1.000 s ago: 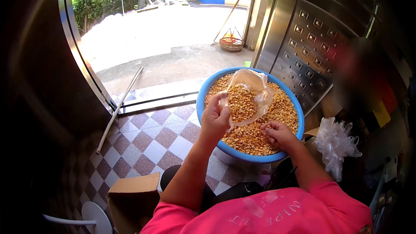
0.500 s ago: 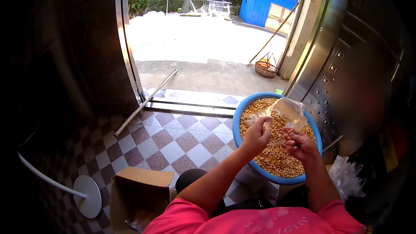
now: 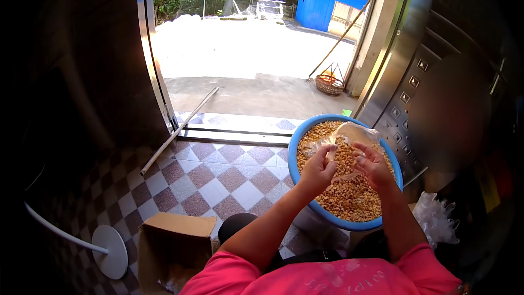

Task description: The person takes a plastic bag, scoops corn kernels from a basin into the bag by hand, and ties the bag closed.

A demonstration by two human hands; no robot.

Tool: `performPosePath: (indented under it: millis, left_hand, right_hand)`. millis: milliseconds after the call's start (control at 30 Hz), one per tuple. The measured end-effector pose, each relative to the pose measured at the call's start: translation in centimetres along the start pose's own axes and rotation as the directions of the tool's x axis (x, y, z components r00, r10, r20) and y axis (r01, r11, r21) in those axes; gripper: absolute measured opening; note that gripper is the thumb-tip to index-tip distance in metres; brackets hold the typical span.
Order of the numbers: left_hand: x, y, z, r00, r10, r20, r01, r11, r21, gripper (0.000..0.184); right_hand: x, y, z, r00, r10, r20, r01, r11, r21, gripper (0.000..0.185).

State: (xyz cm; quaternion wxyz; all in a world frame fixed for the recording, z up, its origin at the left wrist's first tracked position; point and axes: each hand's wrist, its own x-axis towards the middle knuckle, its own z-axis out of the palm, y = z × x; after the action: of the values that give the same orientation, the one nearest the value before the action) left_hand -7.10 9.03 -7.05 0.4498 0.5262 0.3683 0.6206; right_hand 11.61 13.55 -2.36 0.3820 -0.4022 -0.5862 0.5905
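Note:
A blue tub [image 3: 296, 170] full of yellow corn kernels [image 3: 349, 203] stands in front of me at the right. Over the kernels lies a clear plastic bag [image 3: 357, 131], with kernels visible through its near part. My left hand [image 3: 319, 170] pinches the bag's left edge between thumb and fingers. Just to the right, my right hand [image 3: 373, 167] is at the bag's right side, fingers curled; whether they grip the film or kernels is too small to tell.
An open cardboard box [image 3: 177, 224] and a white round base [image 3: 109, 245] stand at lower left. A pole [image 3: 180, 130] crosses the doorway sill. Crumpled clear bags [image 3: 435, 219] lie right of the tub. Outside is a wicker basket [image 3: 329, 84]; a metal door [image 3: 406, 104] stands at right.
The view has swung left and up, so the tub appears lower. My right hand has risen from the kernels to the bag's side, near my left hand, which keeps its hold.

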Motion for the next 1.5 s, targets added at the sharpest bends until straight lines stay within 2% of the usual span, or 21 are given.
performPosePath:
  millis: [33,67,167,200,267,300,367,400,467,600,633,667,700,733,800,867,933,1067,1333,1400,1500]
  left_hand:
    - [-0.1,0.1,0.0,0.999,-0.035,0.011,0.035,0.997,-0.071,0.036]
    - [0.0,0.2,-0.1,1.0,-0.018,0.023,0.021,0.995,-0.102,0.036]
    - [-0.2,1.1,-0.3,0.999,-0.038,0.018,0.039,0.996,-0.075,0.036]
    - [-0.2,1.4,-0.5,0.999,-0.039,0.03,0.041,0.998,-0.051,0.036]
    - [-0.1,1.5,-0.6,0.999,-0.03,0.024,0.031,0.999,-0.032,0.034]
    - [-0.1,1.6,-0.7,0.999,-0.042,0.033,0.043,0.998,-0.054,0.034]
    - [-0.1,2.1,-0.6,0.998,-0.051,0.033,0.054,0.996,-0.074,0.031]
    - [-0.2,2.3,-0.6,0.998,-0.055,0.041,0.058,0.996,-0.074,0.031]
    - [-0.2,2.5,-0.6,0.997,-0.049,0.054,0.052,0.998,-0.042,0.027]
    - [0.1,2.2,-1.1,0.995,-0.07,0.066,0.072,0.997,-0.016,0.018]
    - [0.1,2.3,-1.2,0.995,-0.075,0.069,0.076,0.997,-0.012,0.018]
    - [0.2,2.6,-1.3,0.996,-0.07,0.057,0.073,0.996,-0.045,0.015]
    - [0.3,2.9,-1.5,0.997,-0.065,0.045,0.068,0.995,-0.075,0.012]
    - [0.6,3.1,-1.6,0.997,-0.066,0.049,0.069,0.995,-0.065,0.012]
    - [1.5,3.1,-1.8,0.997,-0.07,-0.017,0.066,0.984,-0.168,0.012]
    - [2.8,3.1,-2.0,0.998,-0.063,-0.009,0.061,0.988,-0.142,0.014]
    - [4.4,4.0,-1.9,0.997,-0.078,0.01,0.077,0.956,-0.284,0.013]
    - [8.0,6.7,-2.0,0.993,-0.109,0.04,0.116,0.935,-0.335,0.011]
    - [9.9,13.3,-1.1,0.993,-0.106,0.06,0.118,0.958,-0.262,0.019]
    - [9.6,14.0,-0.8,0.99,-0.11,0.086,0.129,0.952,-0.277,0.021]
    - [8.9,13.8,-0.9,0.988,-0.081,0.128,0.114,0.954,-0.277,0.033]
  right_hand:
    - [-0.5,-0.1,0.4,0.997,-0.078,-0.008,0.078,0.994,-0.072,0.034]
    - [-1.0,0.1,0.3,0.997,-0.07,-0.036,0.067,0.995,-0.073,0.034]
    - [-2.6,0.3,0.1,0.95,-0.251,-0.185,0.198,0.944,-0.263,0.022]
    - [-3.0,0.3,-0.6,0.947,-0.239,-0.215,0.179,0.948,-0.264,0.022]
    - [-3.3,0.4,-1.8,0.893,-0.379,-0.242,0.256,0.871,-0.418,0.026]
    - [-3.2,0.0,-1.9,0.892,-0.37,-0.261,0.242,0.877,-0.416,0.026]
    - [-2.8,-1.2,-1.3,0.766,-0.579,-0.28,0.35,0.74,-0.575,0.035]
    - [-2.7,-1.9,-1.0,0.764,-0.577,-0.288,0.344,0.742,-0.575,0.035]
    - [-2.4,-2.8,-0.4,0.874,-0.458,-0.162,0.215,0.664,-0.716,0.043]
    - [0.8,-0.4,-2.5,0.851,-0.524,-0.019,0.31,0.532,-0.788,0.026]
    - [1.6,-0.2,-2.9,0.896,-0.432,-0.105,0.251,0.687,-0.682,0.014]
    - [1.9,-0.5,-3.5,0.896,-0.43,-0.11,0.249,0.692,-0.678,0.014]
    - [1.7,-2.1,-3.3,0.958,-0.247,-0.147,0.177,0.911,-0.373,0.014]
    - [1.7,-3.2,-3.3,0.992,-0.06,-0.113,0.058,0.998,-0.02,0.014]
    - [2.5,-4.5,-4.1,0.996,-0.054,-0.077,0.06,0.994,0.086,0.015]
    - [3.3,-6.2,-4.9,0.993,-0.035,-0.108,0.059,0.973,0.222,0.013]
    - [4.3,-7.7,-5.5,0.995,-0.029,-0.091,0.05,0.972,0.229,0.011]
    - [5.6,-9.6,-6.2,0.995,-0.015,-0.1,0.035,0.978,0.204,0.011]
    - [2.4,-14.0,-7.5,0.974,-0.138,-0.18,0.165,0.976,0.144,0.01]
    - [1.0,-14.9,-8.3,0.968,-0.179,-0.177,0.188,0.982,0.034,0.011]
    - [-0.7,-15.8,-8.9,0.965,-0.188,-0.181,0.192,0.981,0.005,0.013]
